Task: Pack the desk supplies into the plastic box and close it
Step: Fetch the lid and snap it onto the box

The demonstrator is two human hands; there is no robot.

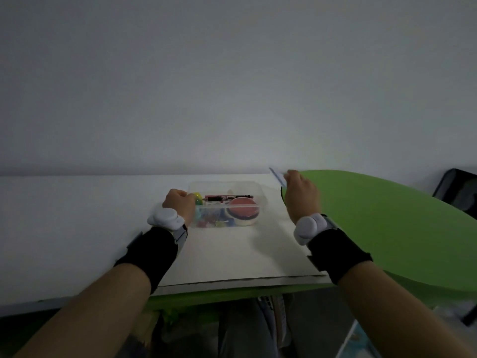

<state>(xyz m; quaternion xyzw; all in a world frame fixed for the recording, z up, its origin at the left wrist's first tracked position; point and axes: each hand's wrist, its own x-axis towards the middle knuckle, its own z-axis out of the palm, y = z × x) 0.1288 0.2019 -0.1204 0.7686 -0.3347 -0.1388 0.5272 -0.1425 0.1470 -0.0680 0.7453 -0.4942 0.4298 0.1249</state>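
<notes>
A clear plastic box (pixel 254 187) stands open on the white desk, near its back edge. Inside lie a red and black pen (pixel 228 197), a round tape roll with a red top (pixel 242 211), a yellow-green round thing (pixel 198 197) and several small coloured clips (pixel 211 223). My left hand (pixel 178 205) grips the box's left wall. My right hand (pixel 300 189) is raised to the right of the box and pinches a thin clear flat piece with a blue edge (pixel 277 177), tilted; it may be the lid.
The box rests on a white sheet (pixel 232 257) lying on the white desk (pixel 64 228). A green curved tabletop (pixel 387 223) fills the right side. A dark object (pixel 459 192) stands at the far right. A plain wall rises behind the desk.
</notes>
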